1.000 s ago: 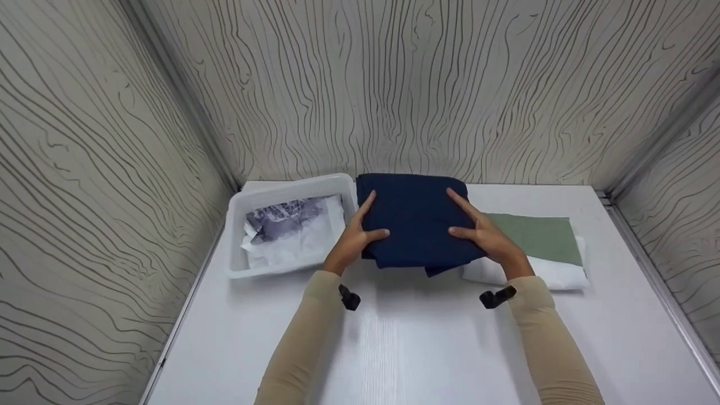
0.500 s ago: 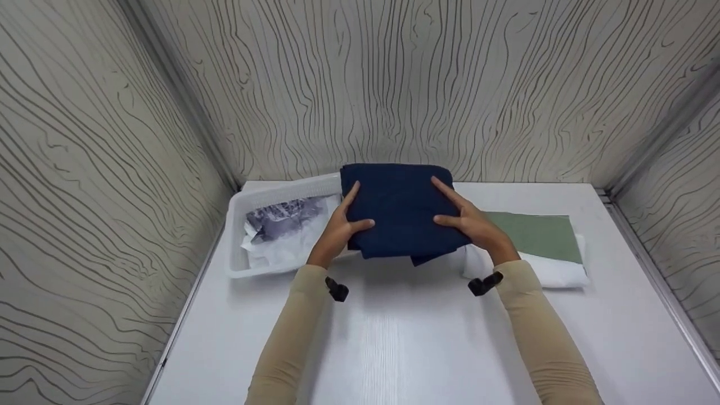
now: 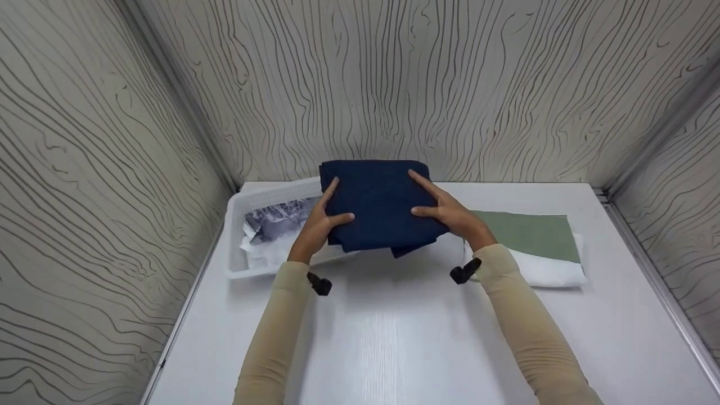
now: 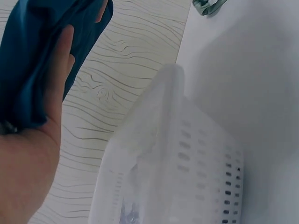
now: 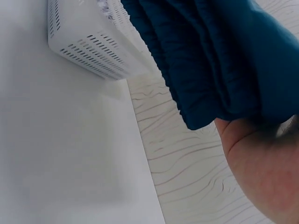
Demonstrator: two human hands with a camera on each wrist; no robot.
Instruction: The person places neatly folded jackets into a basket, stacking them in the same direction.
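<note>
A folded navy-blue cloth garment (image 3: 377,197) is held up above the table between both hands. On its left side, my left hand (image 3: 316,228) grips the edge, thumb and index finger lying over the top face. The right hand (image 3: 453,214) holds the opposite edge in the same way. Stacked folds of the garment (image 5: 201,60) show in the right wrist view, with a gathered edge. Beneath its left part stands a white plastic basket (image 3: 236,242), partly covered by the garment. Inside the basket lies a purple-and-white folded item (image 3: 275,222).
To the right on the white table (image 3: 382,337) lies a folded green-and-white cloth (image 3: 526,236). Wood-grain patterned walls (image 3: 360,84) close off the back and the sides. The basket has perforated walls (image 4: 205,163).
Both hands have carried the navy garment leftward and slightly toward the back, so it now overlaps the right part of the basket. The basket and the green-and-white cloth have stayed in place.
</note>
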